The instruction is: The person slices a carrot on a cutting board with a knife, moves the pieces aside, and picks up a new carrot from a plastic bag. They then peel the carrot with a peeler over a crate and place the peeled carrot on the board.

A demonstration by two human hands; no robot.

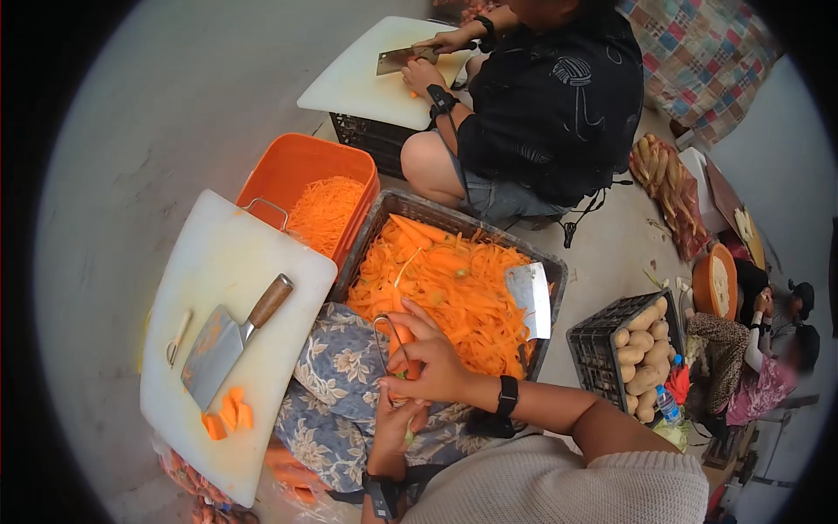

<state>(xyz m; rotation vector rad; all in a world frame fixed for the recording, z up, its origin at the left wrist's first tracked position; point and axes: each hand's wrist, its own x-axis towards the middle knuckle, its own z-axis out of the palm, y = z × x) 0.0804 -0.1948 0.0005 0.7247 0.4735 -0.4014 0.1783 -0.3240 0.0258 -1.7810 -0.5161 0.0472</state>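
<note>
My right hand (429,360) is closed around a thin metal peeler (379,327), its loop against an orange carrot (401,339). Just below, my left hand (397,426) grips the lower end of the same carrot, and a bit of green shows by its fingers. Both hands are over my patterned trousers, at the edge of a black crate (557,301) full of carrots and peelings. A wide blade (530,299) lies on those peelings. On the white board (196,253) to the left are a wooden-handled cleaver (214,354), a small pale-handled tool (180,336) and carrot pieces (229,412).
An orange bin (292,157) holds shredded carrot. A co-worker (550,105) cuts on another white board (367,83) at the top. Right of me stands a crate of potatoes (643,354), with a bottle (668,403) beside it. More people sit at the far right.
</note>
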